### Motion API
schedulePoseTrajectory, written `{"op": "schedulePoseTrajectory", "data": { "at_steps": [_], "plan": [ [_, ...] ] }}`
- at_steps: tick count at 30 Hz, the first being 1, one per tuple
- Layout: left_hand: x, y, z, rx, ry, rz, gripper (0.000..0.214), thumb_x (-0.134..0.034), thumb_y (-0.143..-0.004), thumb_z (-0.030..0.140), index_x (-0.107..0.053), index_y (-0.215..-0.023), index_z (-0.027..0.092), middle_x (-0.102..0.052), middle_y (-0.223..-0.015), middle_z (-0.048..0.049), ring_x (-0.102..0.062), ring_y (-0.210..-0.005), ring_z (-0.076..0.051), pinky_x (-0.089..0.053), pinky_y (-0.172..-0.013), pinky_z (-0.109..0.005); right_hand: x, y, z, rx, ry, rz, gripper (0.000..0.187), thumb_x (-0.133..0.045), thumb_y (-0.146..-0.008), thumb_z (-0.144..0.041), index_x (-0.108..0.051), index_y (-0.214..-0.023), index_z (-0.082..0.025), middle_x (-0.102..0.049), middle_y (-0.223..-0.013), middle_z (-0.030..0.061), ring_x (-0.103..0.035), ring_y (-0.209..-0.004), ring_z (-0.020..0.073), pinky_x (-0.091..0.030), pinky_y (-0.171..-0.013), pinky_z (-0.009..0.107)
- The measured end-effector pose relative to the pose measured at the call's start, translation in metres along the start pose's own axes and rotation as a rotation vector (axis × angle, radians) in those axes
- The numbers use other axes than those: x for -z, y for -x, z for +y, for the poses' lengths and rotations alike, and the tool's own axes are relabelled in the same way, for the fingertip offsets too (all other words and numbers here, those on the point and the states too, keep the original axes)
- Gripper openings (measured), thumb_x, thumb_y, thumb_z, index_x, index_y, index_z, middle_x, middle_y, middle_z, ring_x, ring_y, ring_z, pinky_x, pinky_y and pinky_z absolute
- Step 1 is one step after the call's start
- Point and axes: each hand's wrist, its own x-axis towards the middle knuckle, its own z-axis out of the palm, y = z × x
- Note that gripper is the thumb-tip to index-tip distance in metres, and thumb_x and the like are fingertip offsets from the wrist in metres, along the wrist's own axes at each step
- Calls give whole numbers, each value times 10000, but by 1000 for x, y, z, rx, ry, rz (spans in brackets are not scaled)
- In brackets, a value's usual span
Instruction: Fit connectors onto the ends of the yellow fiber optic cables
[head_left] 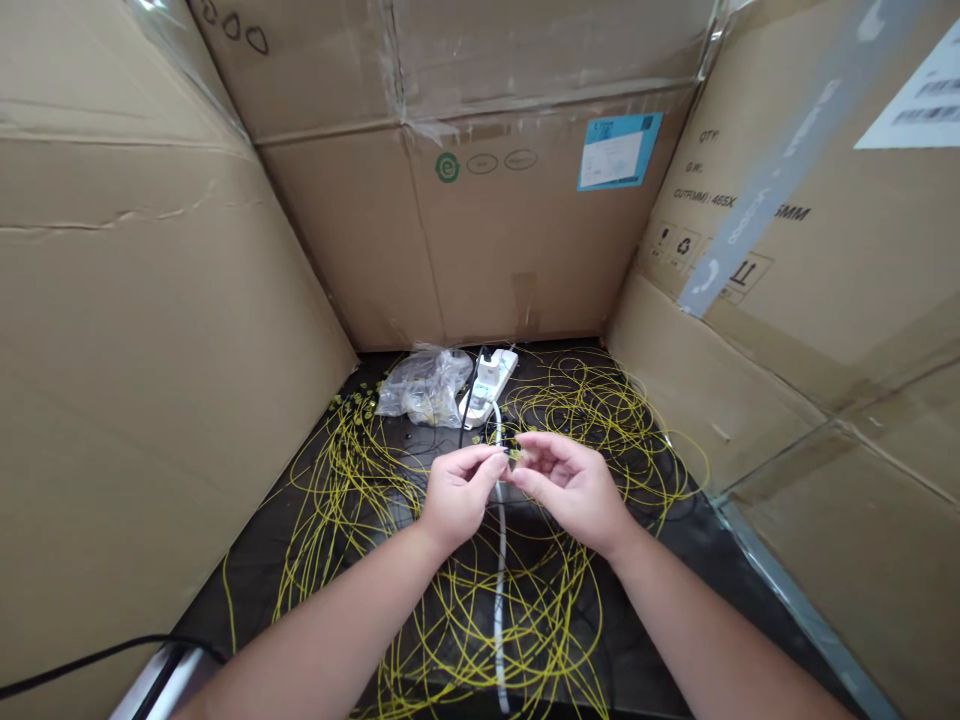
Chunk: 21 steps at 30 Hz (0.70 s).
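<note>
My left hand (459, 492) and my right hand (571, 484) meet over the middle of a black table (247, 570). Their fingertips pinch a small dark connector (516, 456) between them, at the end of a thin yellow fibre. Loose coils of yellow fibre cable (600, 420) lie all over the table under and around both hands. A white cord (501, 560) runs beneath my hands toward me.
A white power strip (491, 385) with a plug in it lies at the back, next to a clear plastic bag (424, 385) of small parts. Tall cardboard boxes (135, 330) wall in the table on the left, back and right. A black cable (82, 658) crosses the near left corner.
</note>
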Motion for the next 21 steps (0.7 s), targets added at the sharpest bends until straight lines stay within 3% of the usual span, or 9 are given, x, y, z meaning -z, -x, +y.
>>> {"op": "schedulePoseTrajectory", "data": {
  "at_steps": [4, 7, 10, 13, 15, 17, 19, 21],
  "plan": [
    [0, 0, -5, 152, 182, -21, 187, -605, -776, 313, -677, -767, 140, -565, -557, 5, -375, -395, -34, -303, -379, -183, 1, 1, 7, 204, 291, 56, 167, -653, -743, -192, -632, -909, -199, -637, -804, 39, -614, -697, 145, -536, -654, 296],
    [-1, 0, -5, 190, 215, -65, 207, -608, -774, 322, -675, -725, 132, -543, -531, 10, -357, -388, -29, -274, -366, -180, 2, 0, 7, 317, 371, 81, 98, -633, -756, -154, -655, -839, -200, -634, -798, 39, -603, -716, 150, -514, -652, 298],
    [-1, 1, -2, 167, 167, -74, 217, -612, -770, 324, -678, -705, 128, -574, -557, -4, -395, -404, -37, -317, -382, -185, 1, -1, 6, 295, 282, 71, 52, -623, -767, -166, -661, -790, -194, -626, -765, 39, -604, -699, 154, -515, -639, 303],
    [-1, 0, -1, 130, 118, -62, 212, -608, -771, 325, -683, -726, 132, -633, -627, -29, -495, -465, -72, -413, -445, -208, 0, -2, 7, 155, 152, 37, 42, -633, -765, -213, -642, -799, -189, -621, -747, 34, -613, -673, 153, -530, -630, 300],
    [-2, 0, 0, 79, 83, -46, 191, -600, -778, 311, -691, -776, 143, -656, -667, -39, -559, -533, -104, -471, -512, -235, 1, -2, 7, 73, 65, -1, 197, -661, -741, -235, -608, -928, -204, -628, -833, 39, -630, -763, 162, -541, -703, 302],
    [-3, 0, 2, -38, -6, -43, 158, -591, -787, 269, -698, -813, 156, -671, -702, -46, -607, -623, -133, -511, -605, -267, 2, 0, 7, 39, 7, -82, 475, -706, -694, -246, -513, -1128, -231, -607, -1001, 61, -610, -948, 187, -517, -830, 327],
    [-6, 2, 8, -214, -121, -37, 140, -577, -793, 214, -701, -829, 163, -685, -759, -62, -633, -721, -155, -525, -691, -289, 4, 2, 7, 56, 41, -221, 787, -762, -620, -252, -360, -1297, -247, -529, -1198, 96, -531, -1117, 220, -457, -939, 363],
    [-10, 5, 21, -415, -207, -57, 148, -564, -791, 161, -698, -855, 159, -692, -811, -81, -642, -780, -167, -530, -727, -298, 4, 5, 8, 149, 197, -358, 893, -783, -574, -249, -328, -1342, -225, -448, -1316, 126, -459, -1201, 252, -396, -1002, 390]
  ]
}}
